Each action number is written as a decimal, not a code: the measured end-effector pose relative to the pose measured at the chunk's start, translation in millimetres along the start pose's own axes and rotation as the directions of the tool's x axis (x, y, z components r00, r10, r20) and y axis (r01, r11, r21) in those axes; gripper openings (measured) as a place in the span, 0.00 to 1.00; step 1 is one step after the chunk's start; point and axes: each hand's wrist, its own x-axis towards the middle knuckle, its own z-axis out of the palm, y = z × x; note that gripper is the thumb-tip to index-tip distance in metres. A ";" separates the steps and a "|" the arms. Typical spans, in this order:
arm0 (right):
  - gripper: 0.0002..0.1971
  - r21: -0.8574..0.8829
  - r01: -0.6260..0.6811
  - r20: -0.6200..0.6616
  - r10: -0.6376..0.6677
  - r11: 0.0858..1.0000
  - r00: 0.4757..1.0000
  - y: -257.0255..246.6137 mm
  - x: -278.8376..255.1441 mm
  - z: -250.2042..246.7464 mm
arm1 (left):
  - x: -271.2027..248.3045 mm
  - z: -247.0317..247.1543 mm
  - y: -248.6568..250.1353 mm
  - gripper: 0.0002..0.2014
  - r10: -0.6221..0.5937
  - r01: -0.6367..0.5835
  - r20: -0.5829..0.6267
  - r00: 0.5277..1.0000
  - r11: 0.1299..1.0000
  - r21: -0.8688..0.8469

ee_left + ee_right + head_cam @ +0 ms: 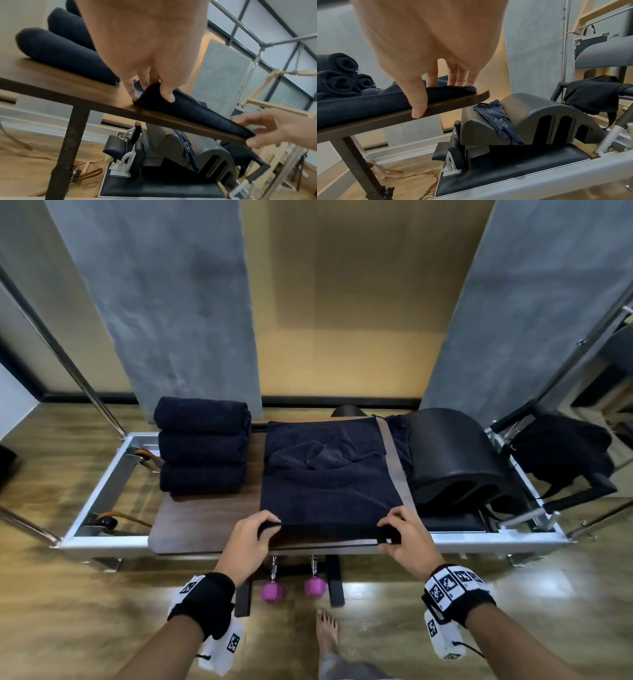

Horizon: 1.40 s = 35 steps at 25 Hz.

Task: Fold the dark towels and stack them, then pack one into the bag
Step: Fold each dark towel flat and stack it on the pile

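Each grip pinches a near corner of the dark towel (329, 474), the left hand (248, 539) and right hand (406, 534) holding soft, napped cloth at the front edge of the smooth wooden counter (212, 525). The towel lies spread but rumpled at its middle. Beside it sit three rolled towels (202, 448); folding over that bunched centre would likely leave a lopsided, lumpy bundle.
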 end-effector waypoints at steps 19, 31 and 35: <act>0.04 0.579 -0.037 -0.330 0.276 0.815 0.903 2.8 242.0 -125.5 | 215.8 -7.6 58.9 0.02 -0.265 0.146 -0.535 0.802 0.956 -0.255; 0.04 0.252 -0.260 -0.050 0.281 0.932 0.958 44.7 349.4 -56.2 | 306.7 38.0 0.9 0.08 -0.561 0.583 -0.469 0.682 0.804 -0.114; 0.10 0.242 -0.264 -0.041 0.282 0.934 0.959 46.2 348.5 -50.4 | 306.7 39.8 -3.8 0.06 -0.550 0.572 -0.466 0.693 0.813 -0.110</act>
